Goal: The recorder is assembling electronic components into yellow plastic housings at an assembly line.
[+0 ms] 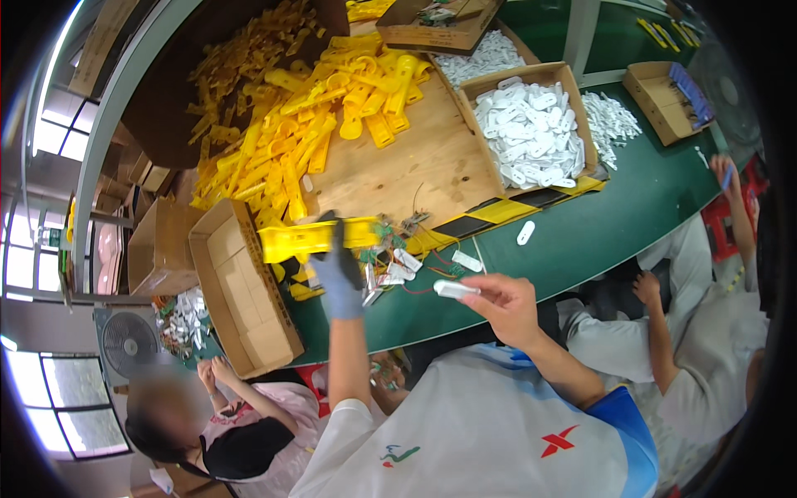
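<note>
Housing: your gloved left hand [339, 270] is clamped around a long yellow plastic housing [311, 237], held level above the green table [598, 224].
Cap: your bare right hand [505, 305] pinches a small white cap [456, 289] by one end, to the right of the housing.
Handling: both parts look light, stiff and smooth; you would do best to grip the housing mid-length and the cap by its edges.
Between hands: wired circuit pieces [397, 259] lie loose.
Beyond left hand: yellow parts pile [307, 124].
Beyond right hand: box of white caps [531, 124].
Left of left hand: empty cardboard box [245, 290].
</note>
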Action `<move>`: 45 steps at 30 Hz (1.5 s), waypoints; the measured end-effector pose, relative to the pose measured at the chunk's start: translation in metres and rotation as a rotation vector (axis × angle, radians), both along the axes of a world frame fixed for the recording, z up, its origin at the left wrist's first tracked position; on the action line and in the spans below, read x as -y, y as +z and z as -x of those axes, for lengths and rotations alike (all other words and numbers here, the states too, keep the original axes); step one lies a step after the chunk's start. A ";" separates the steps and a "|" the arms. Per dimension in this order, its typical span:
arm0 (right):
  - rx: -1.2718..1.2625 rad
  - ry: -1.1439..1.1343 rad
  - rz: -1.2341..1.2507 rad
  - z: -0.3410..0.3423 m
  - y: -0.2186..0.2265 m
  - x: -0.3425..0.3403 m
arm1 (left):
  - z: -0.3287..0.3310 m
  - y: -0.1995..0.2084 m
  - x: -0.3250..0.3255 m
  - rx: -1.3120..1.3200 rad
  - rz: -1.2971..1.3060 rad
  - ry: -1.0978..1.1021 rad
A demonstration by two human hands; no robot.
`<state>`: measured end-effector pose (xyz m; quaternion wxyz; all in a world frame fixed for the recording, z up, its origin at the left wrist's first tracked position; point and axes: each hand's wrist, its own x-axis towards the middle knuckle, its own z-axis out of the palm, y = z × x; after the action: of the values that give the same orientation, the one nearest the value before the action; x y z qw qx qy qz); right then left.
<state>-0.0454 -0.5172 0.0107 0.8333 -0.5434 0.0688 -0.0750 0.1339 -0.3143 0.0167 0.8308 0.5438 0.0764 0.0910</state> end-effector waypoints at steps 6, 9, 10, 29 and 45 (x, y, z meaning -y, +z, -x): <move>0.071 -0.205 0.223 -0.034 0.020 -0.009 | 0.106 0.006 0.049 -0.126 -0.104 0.080; 0.089 -0.264 0.461 -0.031 0.030 -0.005 | 0.116 -0.028 0.032 0.183 -0.469 -0.011; 0.083 -0.263 0.464 -0.028 0.030 -0.005 | 0.120 -0.019 0.039 0.176 -0.467 -0.013; 0.107 -0.196 0.288 -0.016 0.015 -0.024 | 0.134 0.011 0.047 -0.276 0.426 -0.500; 0.217 -0.142 1.114 -0.009 0.017 0.016 | 0.111 -0.011 0.014 -0.025 -0.118 0.164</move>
<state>-0.0361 -0.5336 0.0279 0.4165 -0.8838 -0.0307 -0.2110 0.0229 -0.3284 0.0062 0.7860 0.5849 0.1254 0.1561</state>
